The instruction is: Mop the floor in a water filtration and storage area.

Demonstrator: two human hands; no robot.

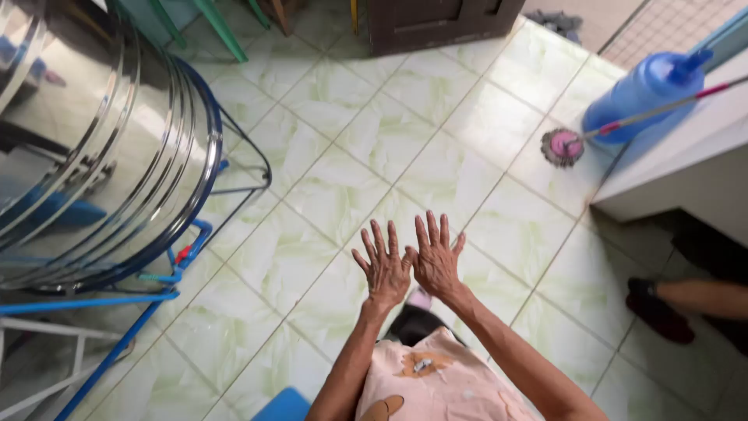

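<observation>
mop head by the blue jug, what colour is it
Pink round mop head with a greyish fringe, on the pale green tiled floor; head view.

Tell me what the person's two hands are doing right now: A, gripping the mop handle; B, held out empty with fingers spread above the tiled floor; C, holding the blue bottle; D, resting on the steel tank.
B: the left hand and right hand are side by side, fingers spread, empty, above the tiled floor, away from the mop.

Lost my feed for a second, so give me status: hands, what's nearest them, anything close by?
Left hand and right hand open, empty, fingers spread, side by side. Green tiled floor below. Steel tank to the left, mop head and blue jug ahead right.
</observation>
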